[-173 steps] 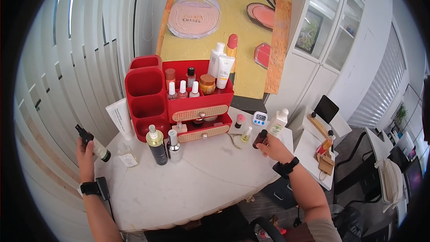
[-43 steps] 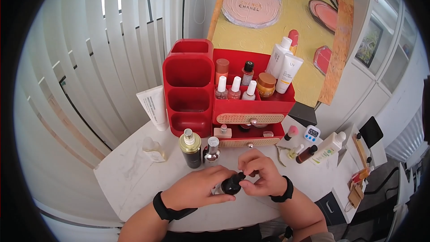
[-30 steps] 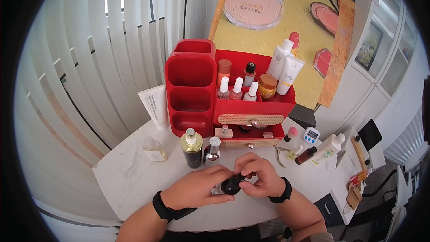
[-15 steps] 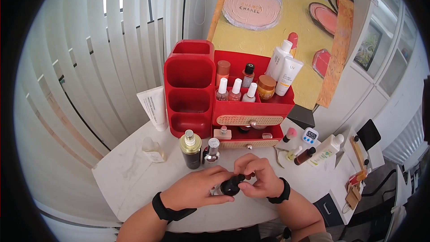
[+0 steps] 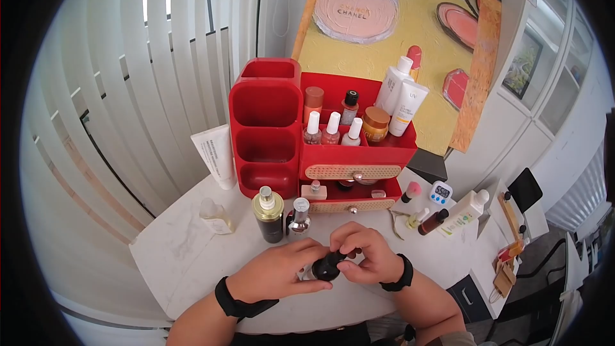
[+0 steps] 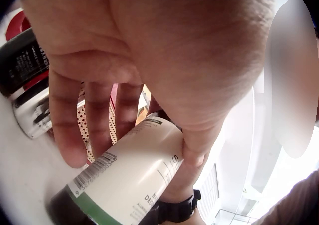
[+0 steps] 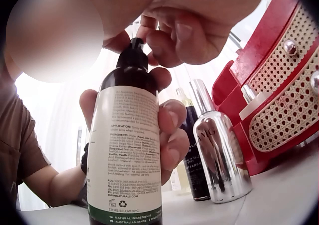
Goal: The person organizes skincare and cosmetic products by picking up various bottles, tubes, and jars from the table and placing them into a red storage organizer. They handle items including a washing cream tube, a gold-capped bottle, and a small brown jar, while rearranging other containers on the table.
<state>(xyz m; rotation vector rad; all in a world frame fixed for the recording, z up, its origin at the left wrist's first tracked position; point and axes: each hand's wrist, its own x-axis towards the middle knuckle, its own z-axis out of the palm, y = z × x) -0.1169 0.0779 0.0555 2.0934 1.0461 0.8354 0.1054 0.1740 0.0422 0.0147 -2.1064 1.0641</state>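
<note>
In the head view my left hand grips a dark bottle low over the front of the table. My right hand pinches the black top of that bottle. From the right wrist, the bottle shows a cream label and a green band; my left fingers wrap it from behind, while the right fingers are at its black nozzle. The left wrist view shows the labelled body between the left thumb and fingers. A silver bottle and a gold-collared bottle stand just behind the hands.
Behind stands a red organizer with an open lower drawer. A white tube and a clear bottle are on the left. At right are a brush, a timer, a brown bottle and a white bottle.
Since the earliest frame, the left hand has brought the bottle from the far left to the middle, and the right hand has released the brown bottle and taken the black top. The view shifted slightly.
</note>
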